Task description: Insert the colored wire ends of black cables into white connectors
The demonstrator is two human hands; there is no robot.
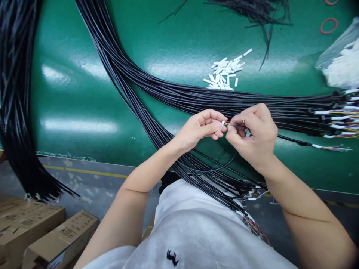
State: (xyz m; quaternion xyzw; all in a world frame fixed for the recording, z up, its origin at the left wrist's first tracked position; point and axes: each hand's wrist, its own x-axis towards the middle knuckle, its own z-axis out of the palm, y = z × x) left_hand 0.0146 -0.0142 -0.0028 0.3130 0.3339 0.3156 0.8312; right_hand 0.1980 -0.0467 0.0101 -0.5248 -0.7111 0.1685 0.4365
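My left hand [200, 129] is closed in a pinch on a small white connector housing [222, 124]. Facing it, my right hand [252, 132] is closed on the thin coloured wires [231, 122] at the end of a black cable, and the wire tips meet the housing between the two hands. Both hands hover over a thick bundle of black cables [179, 95] that crosses the green table [84, 93]. A black cable [215, 169] loops down from my hands toward my body.
A heap of several loose white housings [224, 73] lies behind my hands. Cable ends with white sleeves and coloured wires [340, 116] fan out at the right. A plastic bag of white parts [343, 63], red rings [328, 25], black ties [258, 11] and cardboard boxes [42, 235] sit around.
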